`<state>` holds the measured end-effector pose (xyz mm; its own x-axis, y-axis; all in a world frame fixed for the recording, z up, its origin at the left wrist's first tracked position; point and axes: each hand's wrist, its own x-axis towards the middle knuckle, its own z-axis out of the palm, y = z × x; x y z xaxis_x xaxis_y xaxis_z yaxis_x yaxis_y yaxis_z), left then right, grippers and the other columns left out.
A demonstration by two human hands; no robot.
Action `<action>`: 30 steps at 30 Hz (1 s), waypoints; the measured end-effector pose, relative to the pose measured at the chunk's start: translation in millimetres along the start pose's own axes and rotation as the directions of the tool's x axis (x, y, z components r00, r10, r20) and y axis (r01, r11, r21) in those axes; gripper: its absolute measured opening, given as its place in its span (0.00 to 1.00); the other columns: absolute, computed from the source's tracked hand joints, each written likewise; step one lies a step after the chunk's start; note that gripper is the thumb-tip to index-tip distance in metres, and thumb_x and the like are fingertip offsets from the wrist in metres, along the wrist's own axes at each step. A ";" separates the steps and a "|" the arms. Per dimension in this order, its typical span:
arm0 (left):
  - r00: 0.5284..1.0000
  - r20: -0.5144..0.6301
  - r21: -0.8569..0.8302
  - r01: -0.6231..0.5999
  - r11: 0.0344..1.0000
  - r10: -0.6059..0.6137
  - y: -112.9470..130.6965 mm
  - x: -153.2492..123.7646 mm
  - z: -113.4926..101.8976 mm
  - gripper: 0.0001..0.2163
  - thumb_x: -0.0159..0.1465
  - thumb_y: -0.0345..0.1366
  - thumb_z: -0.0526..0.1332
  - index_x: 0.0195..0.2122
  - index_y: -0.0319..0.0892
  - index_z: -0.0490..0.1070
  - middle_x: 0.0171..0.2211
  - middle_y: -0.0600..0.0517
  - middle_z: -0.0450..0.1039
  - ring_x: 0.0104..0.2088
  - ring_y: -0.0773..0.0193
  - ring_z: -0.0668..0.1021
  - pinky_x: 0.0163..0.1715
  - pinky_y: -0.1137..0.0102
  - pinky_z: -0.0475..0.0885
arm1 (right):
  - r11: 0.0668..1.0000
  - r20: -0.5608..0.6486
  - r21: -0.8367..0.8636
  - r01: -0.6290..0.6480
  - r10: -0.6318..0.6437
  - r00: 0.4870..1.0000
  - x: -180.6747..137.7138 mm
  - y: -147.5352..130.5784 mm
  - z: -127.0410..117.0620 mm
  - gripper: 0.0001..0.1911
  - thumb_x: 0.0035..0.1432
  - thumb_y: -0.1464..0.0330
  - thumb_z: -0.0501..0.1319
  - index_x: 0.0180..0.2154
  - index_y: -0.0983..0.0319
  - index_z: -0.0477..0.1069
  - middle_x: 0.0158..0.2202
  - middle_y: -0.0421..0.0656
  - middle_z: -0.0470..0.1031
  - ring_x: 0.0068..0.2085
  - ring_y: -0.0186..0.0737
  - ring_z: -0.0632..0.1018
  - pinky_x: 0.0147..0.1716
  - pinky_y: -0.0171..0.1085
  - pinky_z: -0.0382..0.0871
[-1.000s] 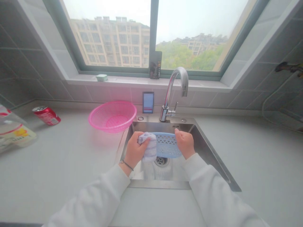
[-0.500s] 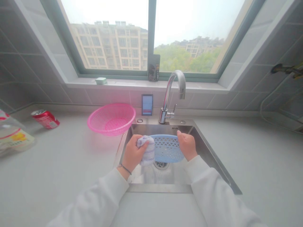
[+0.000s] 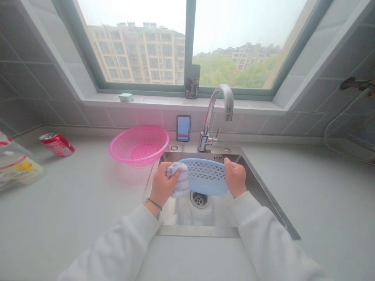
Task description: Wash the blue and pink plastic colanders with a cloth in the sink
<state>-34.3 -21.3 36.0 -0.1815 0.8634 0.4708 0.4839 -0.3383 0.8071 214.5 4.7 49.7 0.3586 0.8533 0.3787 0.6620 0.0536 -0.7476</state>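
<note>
Over the steel sink [image 3: 260, 195] I hold a light blue perforated plastic basket [image 3: 206, 177], tilted so its underside faces me. My right hand [image 3: 235, 177] is closed on the basket's right edge. My left hand [image 3: 163, 184] is closed on a pale lavender cloth [image 3: 180, 180], which it presses against the basket's left end. The sink drain [image 3: 199, 199] shows just below the basket.
A pink basket [image 3: 138, 144] sits on the counter left of the sink. A red can [image 3: 57, 144] lies on its side farther left, near a plastic package [image 3: 16, 166]. The faucet [image 3: 215, 113] rises behind the sink, a phone [image 3: 183, 127] leaning beside it.
The blue basket has been raised a little and tipped further, showing more of its underside. Both hands rose with it; the cloth stays at its left end.
</note>
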 end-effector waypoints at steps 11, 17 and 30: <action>0.990 0.100 -0.066 -0.089 0.994 0.095 8.6 -15.7 11.7 0.10 0.62 0.43 0.64 0.39 0.43 0.70 0.35 0.52 0.75 0.36 0.62 0.77 0.39 0.68 0.72 | 0.970 0.196 -0.174 0.167 -0.132 0.972 -17.9 -16.4 22.0 0.28 0.62 0.52 0.43 0.16 0.60 0.52 0.17 0.40 0.57 0.23 0.34 0.58 0.25 0.38 0.43; 0.998 0.044 -0.058 0.044 0.997 -0.042 -0.1 -1.8 3.7 0.11 0.61 0.42 0.63 0.40 0.42 0.70 0.36 0.51 0.75 0.38 0.61 0.77 0.42 0.66 0.71 | 0.991 0.102 -0.066 0.118 -0.111 0.989 -8.6 -2.1 10.6 0.27 0.61 0.52 0.45 0.16 0.59 0.48 0.16 0.38 0.51 0.22 0.33 0.55 0.25 0.37 0.44; 0.735 0.612 -0.439 0.623 0.647 -0.292 -2.5 9.0 -4.2 0.35 0.52 0.45 0.71 0.59 0.39 0.65 0.38 0.49 0.73 0.35 0.62 0.76 0.36 0.68 0.71 | 0.989 0.018 0.137 0.053 -0.056 0.998 -3.3 12.0 2.3 0.26 0.61 0.53 0.48 0.17 0.58 0.47 0.16 0.36 0.47 0.21 0.32 0.54 0.23 0.37 0.45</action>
<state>-40.7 -14.3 39.7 0.2497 0.9623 -0.1081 -0.1756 0.1548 0.9722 219.8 3.6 38.2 0.3092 0.8579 0.4103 0.5835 0.1695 -0.7943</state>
